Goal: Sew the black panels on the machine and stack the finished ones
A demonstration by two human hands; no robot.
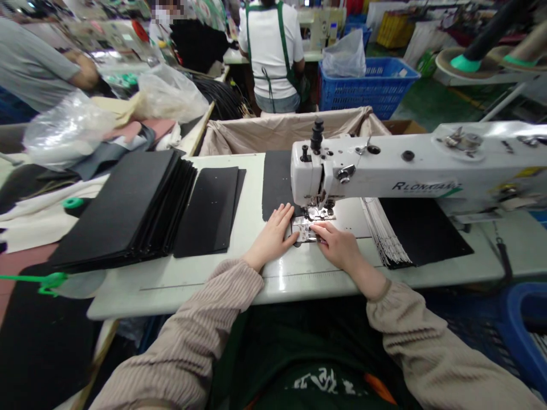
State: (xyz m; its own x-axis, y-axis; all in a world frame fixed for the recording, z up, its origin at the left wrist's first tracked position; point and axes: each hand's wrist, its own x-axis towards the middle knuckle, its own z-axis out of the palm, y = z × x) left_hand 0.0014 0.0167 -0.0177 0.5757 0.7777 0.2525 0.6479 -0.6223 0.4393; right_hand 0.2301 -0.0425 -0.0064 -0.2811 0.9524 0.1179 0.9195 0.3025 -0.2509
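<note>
A white sewing machine stands on the pale green table. Behind and left of its needle lies a black sheet, partly hidden by the machine head. My left hand rests flat with fingers spread, its fingertips on the sheet's front edge. Close to the metal plate in front of the needle is my right hand, its fingers bent together; whatever they grip is too small to make out.
Left on the table are a tall stack of black panels and a smaller pile. More black panels lie right, under the machine arm. Beyond are a fabric-lined bin, a blue crate and people.
</note>
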